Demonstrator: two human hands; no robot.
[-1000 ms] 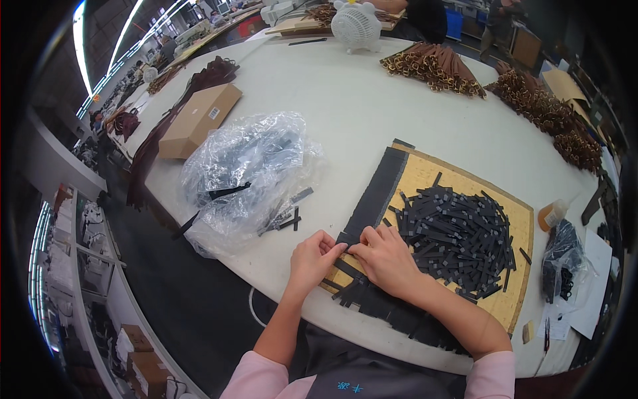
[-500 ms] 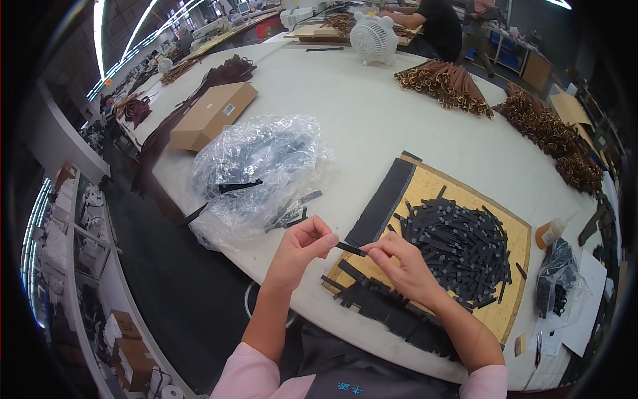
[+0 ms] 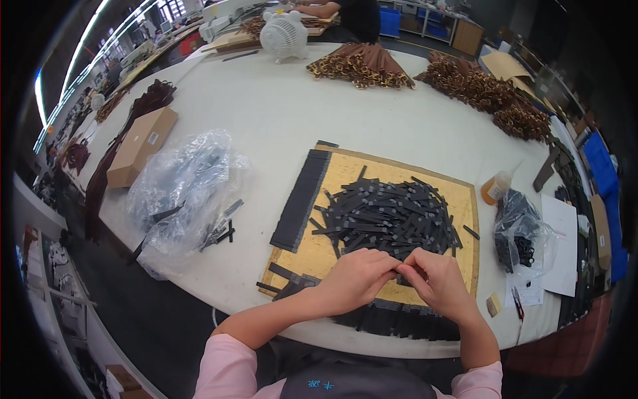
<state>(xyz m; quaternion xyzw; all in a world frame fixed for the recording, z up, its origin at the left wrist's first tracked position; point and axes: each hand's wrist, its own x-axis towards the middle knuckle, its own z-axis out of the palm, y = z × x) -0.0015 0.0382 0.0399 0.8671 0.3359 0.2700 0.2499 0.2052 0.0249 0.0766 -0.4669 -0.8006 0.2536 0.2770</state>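
Observation:
My left hand (image 3: 362, 276) and my right hand (image 3: 435, 279) meet fingertip to fingertip above the near side of a yellow board (image 3: 458, 193). Both are pinched closed on a narrow black strip, which the fingers now hide almost wholly. Just beyond them, a loose pile of short black strips (image 3: 392, 213) covers much of the board. Black strips lie side by side in a row (image 3: 302, 199) along the board's left edge. Another dark row (image 3: 399, 322) lies along its near edge, partly behind my hands. Several loose strips (image 3: 286, 272) rest beside my left forearm.
Left on the white table are a crumpled clear plastic bag (image 3: 193, 193) and a cardboard box (image 3: 143, 143). A white fan (image 3: 284, 36) and brown strap bundles (image 3: 362, 66) stand far off. At right are an amber bottle (image 3: 495, 189) and a bag of black pieces (image 3: 522, 233).
My hands, earlier apart with a black strip stretched between them left of the pile, have come together over the board's near side. The whole view has turned to the right.

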